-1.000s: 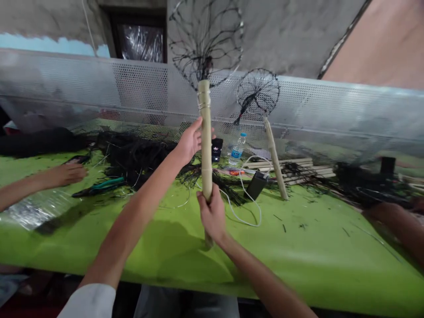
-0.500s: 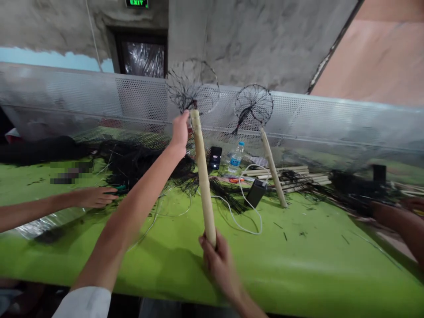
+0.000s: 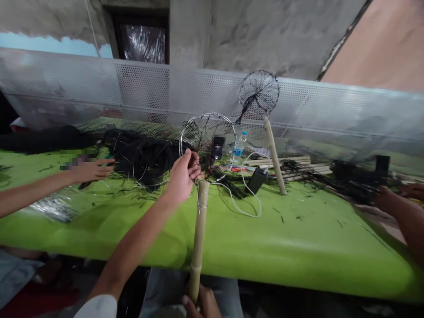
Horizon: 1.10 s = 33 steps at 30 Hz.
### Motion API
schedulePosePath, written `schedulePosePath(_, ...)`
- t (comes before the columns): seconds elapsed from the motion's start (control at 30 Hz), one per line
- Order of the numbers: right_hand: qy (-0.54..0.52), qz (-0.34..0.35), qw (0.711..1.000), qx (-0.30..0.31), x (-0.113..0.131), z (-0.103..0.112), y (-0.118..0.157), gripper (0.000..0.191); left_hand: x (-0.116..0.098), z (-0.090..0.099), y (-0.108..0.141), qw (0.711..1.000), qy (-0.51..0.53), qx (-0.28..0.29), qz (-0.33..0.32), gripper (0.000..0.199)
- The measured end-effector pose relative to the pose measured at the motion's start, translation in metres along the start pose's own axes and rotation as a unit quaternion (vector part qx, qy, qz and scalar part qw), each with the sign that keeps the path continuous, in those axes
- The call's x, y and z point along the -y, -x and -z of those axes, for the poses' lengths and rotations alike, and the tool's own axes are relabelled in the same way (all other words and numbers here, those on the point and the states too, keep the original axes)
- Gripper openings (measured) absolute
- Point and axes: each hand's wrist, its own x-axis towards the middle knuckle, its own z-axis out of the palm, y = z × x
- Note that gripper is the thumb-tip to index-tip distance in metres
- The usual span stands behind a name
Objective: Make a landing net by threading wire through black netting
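My right hand (image 3: 204, 302) is wrapped round the lower end of a bamboo handle (image 3: 198, 236), close to my lap. The handle rises over the edge of the green table, with thin wire bound round its top. Beyond that top stands a round wire hoop (image 3: 208, 114) with black netting (image 3: 200, 132) strung loosely across it. My left hand (image 3: 183, 176) is at the hoop's base, fingers curled and pinching at the black netting; its exact grip is partly hidden. A second bamboo-handled net (image 3: 259, 95) stands upright farther back on the right.
A black netting heap (image 3: 142, 154) lies left of centre. Behind are a phone (image 3: 217, 148), a water bottle (image 3: 241, 143), a black box (image 3: 255, 180) with white cable and bamboo sticks (image 3: 306, 165). Other people's hands (image 3: 92, 170) work at both sides. A perforated metal screen (image 3: 142, 88) runs behind.
The net I hold has come down and closer to my body, its hoop dropping below the screen's top. My right hand moved down to my lap, and my left hand lowered with the hoop.
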Motion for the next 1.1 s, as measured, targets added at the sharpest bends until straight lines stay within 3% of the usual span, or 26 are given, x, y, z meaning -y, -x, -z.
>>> schedulePosePath(0.07, 0.06, 0.083, 0.987, 0.127, 0.028, 0.043, -0.01, 0.037, 0.004, 0.006, 0.01, 0.999, 0.034, -0.011, 0.016, 0.039)
schedulePosePath(0.1, 0.062, 0.111, 0.98, 0.151, 0.048, 0.067, -0.02, 0.034, 0.003, 0.008, 0.012, 0.998, 0.05, -0.013, 0.024, 0.038)
schedulePosePath(0.13, 0.035, 0.127, 0.983, 0.13, 0.071, 0.09, -0.032, 0.036, 0.002, 0.01, 0.011, 0.997, 0.063, -0.015, 0.032, 0.037)
schedulePosePath(0.2, -0.138, 0.169, 0.976, 0.005, 0.121, 0.13, -0.068, 0.03, 0.001, 0.012, 0.008, 0.996, 0.079, -0.021, 0.044, 0.037)
schedulePosePath(0.27, -0.333, 0.189, 0.921, -0.072, 0.169, 0.156, -0.113, 0.037, 0.003, 0.011, 0.004, 0.995, 0.085, -0.02, 0.054, 0.037)
schedulePosePath(0.3, -0.4, 0.188, 0.893, -0.082, 0.19, 0.164, -0.135, 0.041, 0.006, 0.01, 0.002, 0.995, 0.085, -0.019, 0.055, 0.035)
schedulePosePath(0.37, -0.445, 0.202, 0.87, -0.063, 0.22, 0.172, -0.171, 0.046, 0.012, 0.008, 0.001, 0.996, 0.074, -0.035, 0.042, 0.027)
schedulePosePath(0.4, -0.495, 0.205, 0.844, -0.027, 0.229, 0.173, -0.183, 0.043, 0.014, 0.008, 0.001, 0.996, 0.058, -0.054, 0.026, 0.022)
schedulePosePath(0.47, -0.553, 0.212, 0.806, 0.021, 0.238, 0.172, -0.194, 0.041, 0.015, 0.009, 0.001, 0.995, 0.015, -0.097, -0.02, 0.016)
schedulePosePath(0.53, -0.585, 0.215, 0.781, 0.045, 0.237, 0.17, -0.194, 0.045, 0.009, 0.013, 0.002, 0.992, -0.011, -0.112, -0.052, 0.023)
schedulePosePath(0.67, -0.61, 0.212, 0.762, 0.052, 0.229, 0.167, -0.187, 0.054, -0.007, 0.018, 0.003, 0.999, 0.021, -0.033, 0.02, 0.054)
schedulePosePath(0.73, -0.615, 0.196, 0.762, 0.051, 0.227, 0.168, -0.185, 0.058, -0.01, 0.019, 0.003, 0.998, 0.044, -0.013, 0.052, 0.056)
schedulePosePath(1.1, -0.587, 0.129, 0.797, 0.057, 0.212, 0.184, -0.176, 0.07, -0.004, 0.018, 0.01, 0.995, 0.04, -0.066, 0.07, 0.065)
